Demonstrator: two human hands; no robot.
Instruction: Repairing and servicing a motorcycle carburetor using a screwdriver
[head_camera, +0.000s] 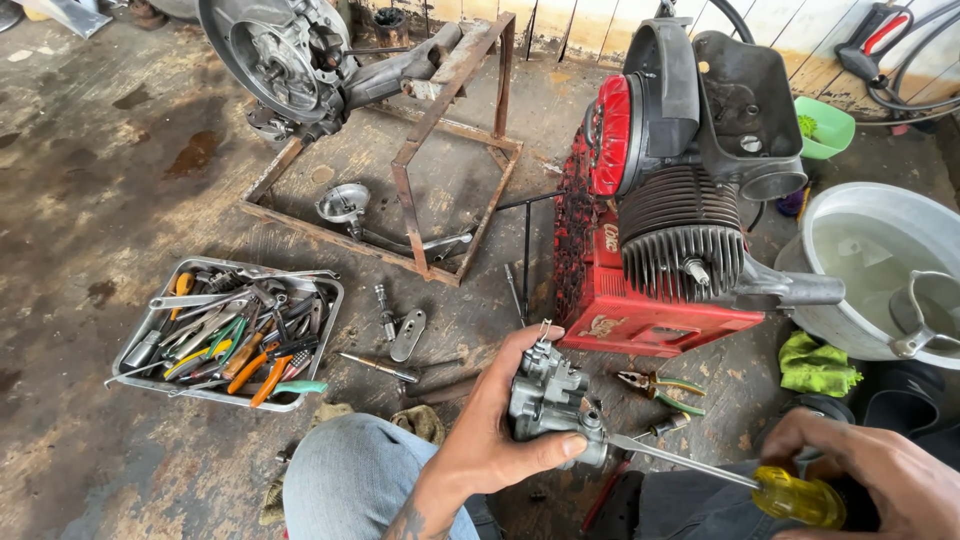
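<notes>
Low between the knees: grey cast-metal carburettor clasped in left hand; yellow-handled screwdriver, gripped by right hand, shaft slanting up-left, tip touching carburettor's lower right.

A repair workshop: oil-stained concrete floor, tray of hand tools, engine on red crate.

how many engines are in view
2: a finned engine propped on the red crate at right, and another engine on the rusty metal frame at top left, partly cut off.
</notes>
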